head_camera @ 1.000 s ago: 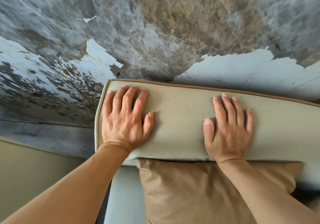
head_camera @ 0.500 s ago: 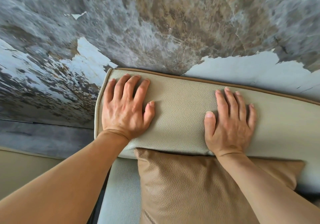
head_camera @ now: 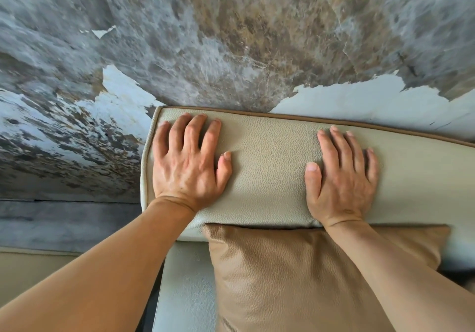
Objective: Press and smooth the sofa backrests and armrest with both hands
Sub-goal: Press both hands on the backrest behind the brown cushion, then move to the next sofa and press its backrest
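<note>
Backrest position: the sofa backrest (head_camera: pixel 272 167) lies across the middle of the head view, its long top edge against the wall; every place below is given relative to it.
Backrest surface: pale cream pebbled leather with a brown piped seam along the far edge and round the left end.
Handling, stiffness: judged soft and padded; the cover dimples slightly under the palms, so it should give under pressure and spring back.
Handling, weight: it appears to be fixed sofa upholstery, to be pressed in place, not lifted.
Handling, friction: the grain looks matte, not slick; palms should drag on it enough to pull creases flat.
Where to bear on it: flat on the broad top face, clear of the piping, working from the middle out toward the ends.
Left hand: the left hand (head_camera: pixel 189 167) lies palm down at the backrest's left end, fingers spread and reaching almost to the far seam.
Right hand: the right hand (head_camera: pixel 343 177) lies palm down on the backrest, well apart from the left hand, fingers held close.
Grip state: both grips are flat and spread apart, clasping nothing.
Cushion: a tan leather cushion (head_camera: pixel 295 280) leans against the backrest's near face, below and between the wrists.
Seat: a pale seat (head_camera: pixel 185 293) shows below the backrest's left end.
Wall: a wall (head_camera: pixel 231 49) with peeling paint rises directly behind the backrest.
</note>
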A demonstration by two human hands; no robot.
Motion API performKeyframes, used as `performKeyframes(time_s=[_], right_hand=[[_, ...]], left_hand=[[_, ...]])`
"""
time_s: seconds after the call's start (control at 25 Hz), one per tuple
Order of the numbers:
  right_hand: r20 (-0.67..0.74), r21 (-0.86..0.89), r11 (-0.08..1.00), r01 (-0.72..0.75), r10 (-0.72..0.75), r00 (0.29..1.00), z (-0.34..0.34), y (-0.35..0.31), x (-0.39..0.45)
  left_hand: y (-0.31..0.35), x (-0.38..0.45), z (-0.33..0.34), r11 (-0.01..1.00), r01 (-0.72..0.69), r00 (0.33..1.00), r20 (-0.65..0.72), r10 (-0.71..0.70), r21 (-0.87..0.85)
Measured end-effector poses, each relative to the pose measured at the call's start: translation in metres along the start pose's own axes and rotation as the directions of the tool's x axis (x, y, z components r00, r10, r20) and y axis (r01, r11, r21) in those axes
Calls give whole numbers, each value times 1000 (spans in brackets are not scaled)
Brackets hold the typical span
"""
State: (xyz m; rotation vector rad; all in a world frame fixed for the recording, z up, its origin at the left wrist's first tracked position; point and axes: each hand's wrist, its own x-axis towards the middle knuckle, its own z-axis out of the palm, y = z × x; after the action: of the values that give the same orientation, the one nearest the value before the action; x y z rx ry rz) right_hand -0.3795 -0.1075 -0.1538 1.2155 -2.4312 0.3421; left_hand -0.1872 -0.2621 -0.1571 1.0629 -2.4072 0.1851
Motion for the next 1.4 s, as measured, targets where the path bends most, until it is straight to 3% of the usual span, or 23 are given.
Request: performKeyframes(time_s=[0.2,0.36,0.52,0.64,0.84,1.08,1.4], right_hand=[[128,-53,998,-46,53,990,-14,-8,-1],[300,1,974,-228,217,929,-32,-29,-19],[465,-38,958,-283,268,844,-63,-59,-53],[489,-81,976,-201,214,845,-93,-80,-79],[442,-86,986,-142,165,882,-151,-127,-133],[340,-63,998,1,20,940,-222,-185,-211],[404,-31,996,81,-61,913,-253,-263,-263]], left_hand=[[-2,0,-4,998,-12,998,64,16,-59],[-6,-1,-20,994,-34,979,197,55,-108],[-16,-9,-44,987,-100,894,425,143,-123],[-29,-42,-75,978,-129,843,501,196,-167],[-64,-119,-150,983,-174,853,491,178,-56],[-117,-207,-245,998,-60,896,440,56,-6],[-193,-277,-297,1000,21,919,393,-22,7]])
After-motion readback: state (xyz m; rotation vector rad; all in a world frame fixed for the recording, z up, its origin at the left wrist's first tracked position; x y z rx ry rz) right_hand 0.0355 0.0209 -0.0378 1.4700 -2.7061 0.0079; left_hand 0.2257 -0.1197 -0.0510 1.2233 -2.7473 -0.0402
